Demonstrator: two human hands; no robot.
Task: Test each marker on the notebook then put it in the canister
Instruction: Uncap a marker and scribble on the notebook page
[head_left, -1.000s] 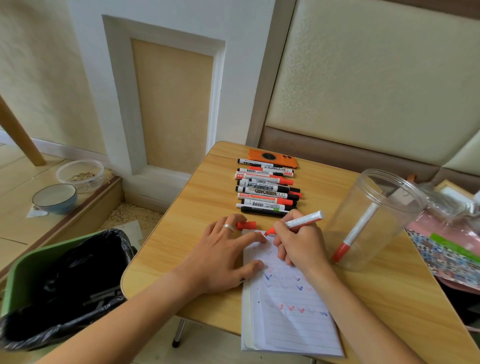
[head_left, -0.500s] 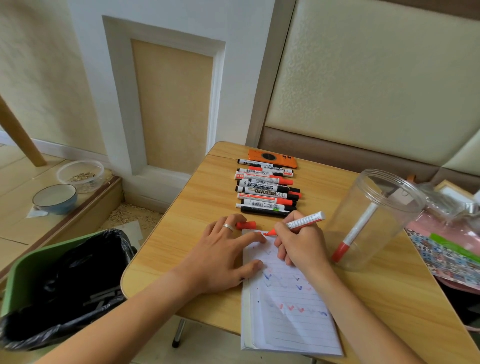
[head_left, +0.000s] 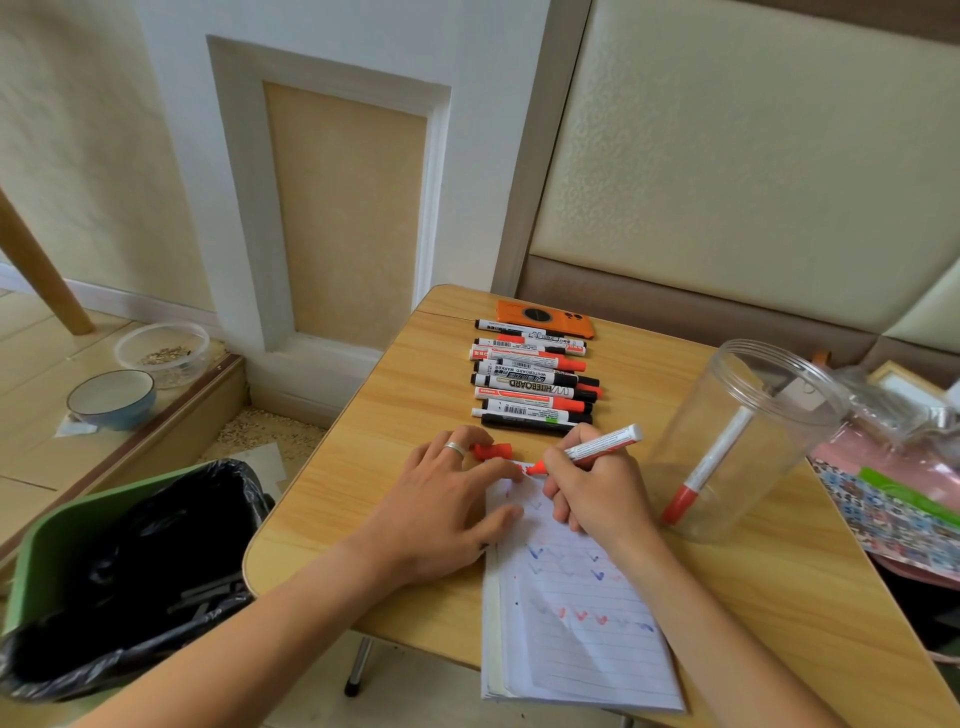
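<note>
Bin (head_left: 31, 566): green, black-lined, standing off the table's left edge, clear of the work.

Left hand (head_left: 441, 512): lying flat with fingers spread, pressing the notebook's (head_left: 582, 649) upper left corner onto the table (head_left: 363, 467); holding nothing. Red cap (head_left: 491, 451) is lying just beyond its fingertips.

Marker row (head_left: 530, 387): untested, lying side by side beyond both hands, long axes running left–right. A phone (head_left: 545, 318) is sitting at the far end.

Right hand (head_left: 592, 493): gripping the red marker (head_left: 597, 448) in a writing hold, tip pointing left and touching the page's top edge, tail angling up to the right.

Canister (head_left: 748, 441): clear, open-topped, standing just right of the right hand, leaning slightly, one marker already slanting inside. Judged: the right hand is nearer; the marker's tail is already pointing toward the rim. The cap is lying to the left and probably needs fetching first. Nothing is standing between hand and canister.
</note>
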